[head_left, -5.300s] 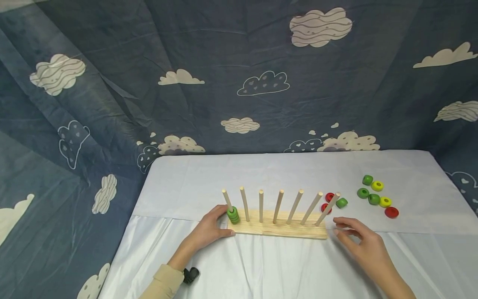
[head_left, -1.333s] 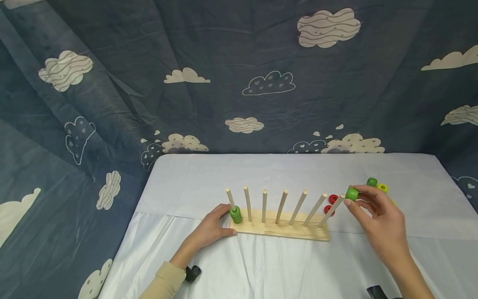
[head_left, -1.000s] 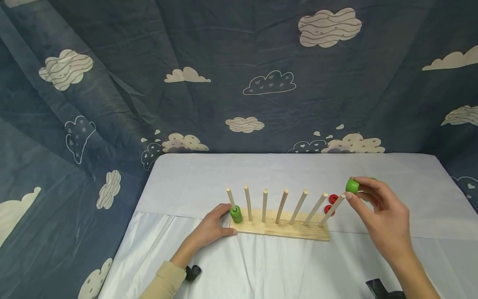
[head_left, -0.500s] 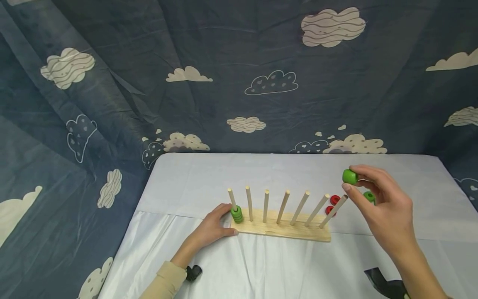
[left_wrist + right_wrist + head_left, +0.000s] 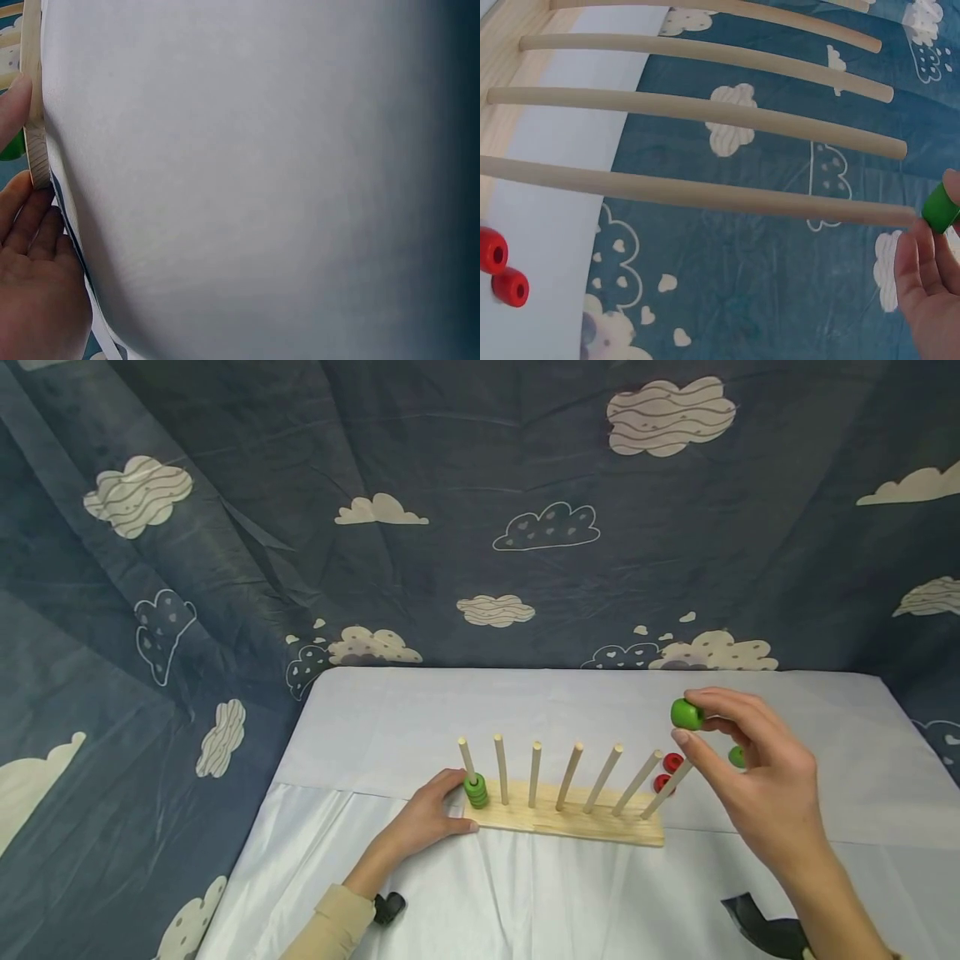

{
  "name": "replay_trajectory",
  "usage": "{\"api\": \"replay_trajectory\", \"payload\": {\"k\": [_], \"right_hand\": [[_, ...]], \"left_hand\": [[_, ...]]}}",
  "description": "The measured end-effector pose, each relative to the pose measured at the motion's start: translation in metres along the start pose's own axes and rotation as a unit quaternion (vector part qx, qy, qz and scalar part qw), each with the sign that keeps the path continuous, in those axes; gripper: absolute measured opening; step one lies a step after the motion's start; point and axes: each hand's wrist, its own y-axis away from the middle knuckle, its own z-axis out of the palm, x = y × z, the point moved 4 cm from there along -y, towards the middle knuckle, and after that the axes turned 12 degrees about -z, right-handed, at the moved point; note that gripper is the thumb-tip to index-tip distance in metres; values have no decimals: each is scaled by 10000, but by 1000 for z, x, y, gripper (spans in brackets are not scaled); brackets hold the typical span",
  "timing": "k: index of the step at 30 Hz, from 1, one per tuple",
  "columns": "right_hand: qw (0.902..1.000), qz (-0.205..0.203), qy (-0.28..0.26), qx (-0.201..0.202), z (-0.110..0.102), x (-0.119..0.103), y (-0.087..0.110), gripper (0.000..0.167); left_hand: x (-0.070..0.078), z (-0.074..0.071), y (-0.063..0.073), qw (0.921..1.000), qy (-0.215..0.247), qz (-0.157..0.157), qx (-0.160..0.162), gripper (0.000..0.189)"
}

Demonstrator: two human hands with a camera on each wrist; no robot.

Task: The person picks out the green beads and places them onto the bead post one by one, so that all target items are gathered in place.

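My right hand (image 5: 768, 777) pinches a green bead (image 5: 686, 714) between thumb and fingers, raised over the top of the rightmost peg (image 5: 666, 788). In the right wrist view the held bead (image 5: 939, 210) is right at that peg's tip. The wooden peg board (image 5: 566, 828) carries a row of several upright pegs. My left hand (image 5: 423, 817) grips its left end, thumb at the front edge and fingers round the far side. Green beads (image 5: 476, 792) are stacked low on the leftmost peg; the other pegs hold none.
Two red beads (image 5: 672, 762) lie on the white cloth behind the board's right end. Another green bead (image 5: 737, 757) shows partly past my right hand, which hides the area behind it. A dark cloud-patterned curtain (image 5: 420, 568) hangs beyond the table.
My right hand, empty at first near the board's right end, has picked up a green bead, lifted it and moved it left over the rightmost peg. My left hand stays put.
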Motion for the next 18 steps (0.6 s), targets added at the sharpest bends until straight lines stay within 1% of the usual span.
{"api": "replay_trajectory", "payload": {"k": [11, 15, 18], "right_hand": [[9998, -55, -102, -135, 5, -6, -2, 65], [9996, -79, -132, -255, 8, -8, -3, 65], [9991, 4, -188, -367, 10, -9, -4, 63]], "left_hand": [[3, -1, 1, 10000, 56, -26, -7, 75], [2, 0, 1, 9999, 66, -80, -3, 75], [2, 0, 1, 10000, 55, -80, 2, 75]]}}
